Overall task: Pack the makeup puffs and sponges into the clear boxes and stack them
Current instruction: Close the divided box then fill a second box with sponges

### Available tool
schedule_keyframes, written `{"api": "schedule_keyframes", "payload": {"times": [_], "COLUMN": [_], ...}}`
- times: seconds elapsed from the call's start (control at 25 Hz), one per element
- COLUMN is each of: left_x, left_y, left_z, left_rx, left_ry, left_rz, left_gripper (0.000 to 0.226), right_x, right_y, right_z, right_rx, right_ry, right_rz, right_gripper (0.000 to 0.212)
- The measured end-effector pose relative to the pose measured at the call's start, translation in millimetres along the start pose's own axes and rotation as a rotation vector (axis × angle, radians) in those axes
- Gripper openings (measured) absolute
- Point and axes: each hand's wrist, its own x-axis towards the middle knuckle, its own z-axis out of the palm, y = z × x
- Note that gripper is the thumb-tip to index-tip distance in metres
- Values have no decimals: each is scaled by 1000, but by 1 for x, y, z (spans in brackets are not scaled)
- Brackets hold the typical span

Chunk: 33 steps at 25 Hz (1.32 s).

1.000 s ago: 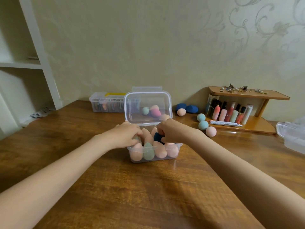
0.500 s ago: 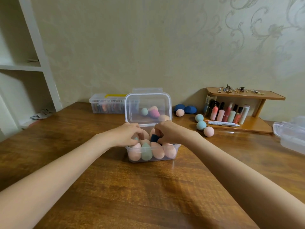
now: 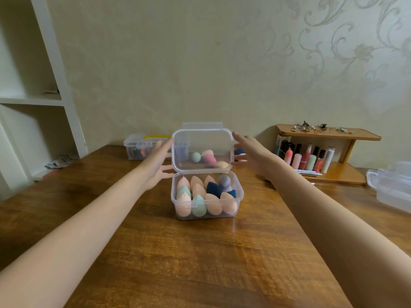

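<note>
Both hands spread wide — left hand point(image 3: 155, 165), right hand point(image 3: 251, 154) — flanking the upright lid point(image 3: 202, 150), gripping nothing. Sponges point(image 3: 200, 196) stand tall in the clear box point(image 3: 206, 215); likely risk — the lid pinches their tips and won't latch.

Soft even indoor light, wide-angle warp at edges, hands point(image 3: 155, 165) slightly blurred.

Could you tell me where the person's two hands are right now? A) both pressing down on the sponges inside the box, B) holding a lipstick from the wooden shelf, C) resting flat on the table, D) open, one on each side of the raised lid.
D: the left hand and right hand are spread open on either side of the upright lid, with the sponges uncovered in the clear box.
</note>
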Motion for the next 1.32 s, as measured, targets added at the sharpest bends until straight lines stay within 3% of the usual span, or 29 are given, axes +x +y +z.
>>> {"api": "schedule_keyframes", "payload": {"times": [0.08,0.16,0.28,0.36,0.48,0.6,0.92,1.12,1.2,1.32], "left_x": [-2,-8,-23,-32,-53,-65,-77,-83,-80,-69], "left_y": [1,-3,-11,-16,-27,-37,-36,-45,-48,-43], "left_z": [-5,-14,-19,-17,-6,3,12,14,10,-2], "left_rx": [-41,49,502,893,1226,1279,1368,1377,1280,964], "left_ry": [2,-50,-171,-183,-204,-251,-182,-132,-94,-30], "left_rz": [-9,-23,58,198,437,490,492,586,468,142], "left_gripper": [55,55,36,27,36,44,50,50,56,70], "right_x": [-9,-19,-39,-48,-61,-66,-69,-74,-75,-70], "right_y": [-5,-6,-4,5,20,30,37,44,48,51], "right_z": [-8,-10,1,7,9,9,16,17,14,17], "right_rx": [-23,-205,-729,-1051,-1150,-1157,-1225,-1200,-1070,-766], "right_ry": [-2,-24,-116,-165,-195,-187,-134,-83,-67,-55], "right_rz": [-26,-33,-16,-105,-198,-233,-263,-297,-259,-142], "right_gripper": [59,61,53,42,43,52,58,58,60,62]}}
